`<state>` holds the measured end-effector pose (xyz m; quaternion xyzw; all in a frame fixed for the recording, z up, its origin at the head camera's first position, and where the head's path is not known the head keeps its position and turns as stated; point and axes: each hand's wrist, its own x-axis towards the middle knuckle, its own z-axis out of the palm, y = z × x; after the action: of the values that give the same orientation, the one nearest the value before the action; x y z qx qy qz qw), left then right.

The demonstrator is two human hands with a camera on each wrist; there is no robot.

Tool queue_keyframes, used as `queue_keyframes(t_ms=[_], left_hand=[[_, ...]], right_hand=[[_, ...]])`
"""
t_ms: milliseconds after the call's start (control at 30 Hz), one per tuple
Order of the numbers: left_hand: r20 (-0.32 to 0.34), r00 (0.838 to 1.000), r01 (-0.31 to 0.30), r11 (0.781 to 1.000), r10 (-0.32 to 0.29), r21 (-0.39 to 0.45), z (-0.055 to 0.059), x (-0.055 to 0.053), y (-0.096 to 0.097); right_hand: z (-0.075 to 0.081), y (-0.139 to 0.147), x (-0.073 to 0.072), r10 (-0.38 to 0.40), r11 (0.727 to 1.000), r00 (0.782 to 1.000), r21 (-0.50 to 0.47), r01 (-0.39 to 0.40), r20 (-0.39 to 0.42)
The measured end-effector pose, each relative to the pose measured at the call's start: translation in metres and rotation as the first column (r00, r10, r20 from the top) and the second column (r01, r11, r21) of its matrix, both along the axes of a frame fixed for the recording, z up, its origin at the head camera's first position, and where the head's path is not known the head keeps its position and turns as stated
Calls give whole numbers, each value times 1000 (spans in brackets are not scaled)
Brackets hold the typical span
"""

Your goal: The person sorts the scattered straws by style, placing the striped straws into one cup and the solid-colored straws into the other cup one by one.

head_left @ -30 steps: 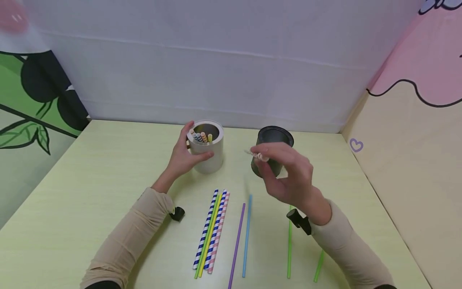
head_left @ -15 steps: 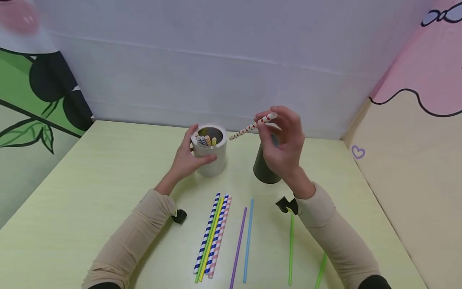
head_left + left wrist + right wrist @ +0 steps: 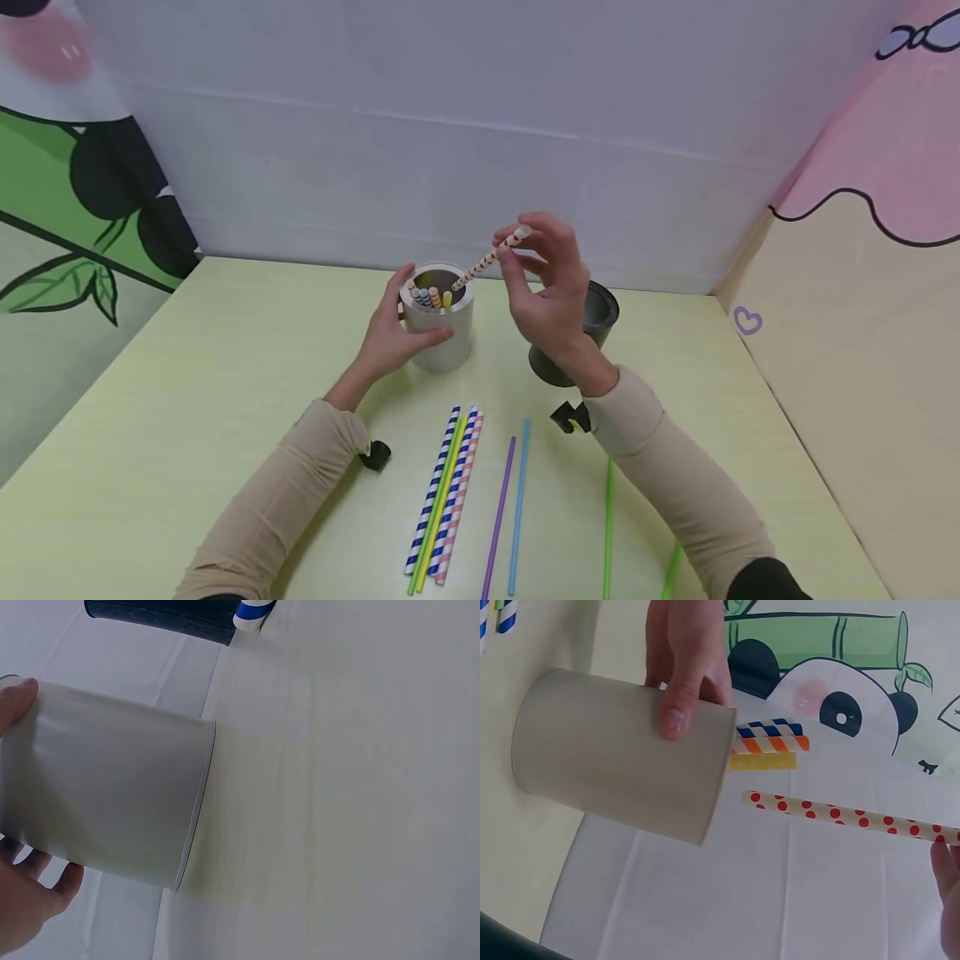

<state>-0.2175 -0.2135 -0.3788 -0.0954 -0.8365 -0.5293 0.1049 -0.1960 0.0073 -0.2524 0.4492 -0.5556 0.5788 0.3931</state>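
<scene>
My left hand (image 3: 397, 337) grips a white cylindrical cup (image 3: 442, 346) by its side, thumb across the front and fingers round the back. Several paper straws (image 3: 769, 735) stick up from inside it, blue-striped, orange-striped and yellow. Between thumb and fingertips my right hand (image 3: 547, 287) pinches a white straw with red dots (image 3: 840, 813). The straw slants down to the left, its lower end right over the cup's mouth in the head view; the right wrist view has that end just beyond the rim.
A dark cup (image 3: 600, 312) stands behind my right hand, partly hidden. Toward the front lie a bundle of striped, green and yellow straws (image 3: 446, 500), a purple straw (image 3: 498, 517), a blue straw (image 3: 519, 508) and two green straws (image 3: 608, 525). A fabric backdrop (image 3: 450, 167) closes off the far edge.
My right hand has risen from in front of the dark cup and moved left, bringing the red-dotted straw to the white cup's mouth. The left hand keeps its grip on the cup.
</scene>
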Motion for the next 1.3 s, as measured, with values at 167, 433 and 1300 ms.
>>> queue_keyframes(t_ms=[167,433,1300], left_hand=[[-6,1000,2,1000,-2,1,0,1,1],[-2,1000,3,1000,-3,18,-2,4,0],[-64,998,13,1000,-13,-6,-6,0,-1]], right_hand=[[-18,-7,-8,-27,997,999,74,25,26],[-45,-18,-16,-73,984,993,169,58,88],[-85,-27,-29,-265,826,954,542,152,137]])
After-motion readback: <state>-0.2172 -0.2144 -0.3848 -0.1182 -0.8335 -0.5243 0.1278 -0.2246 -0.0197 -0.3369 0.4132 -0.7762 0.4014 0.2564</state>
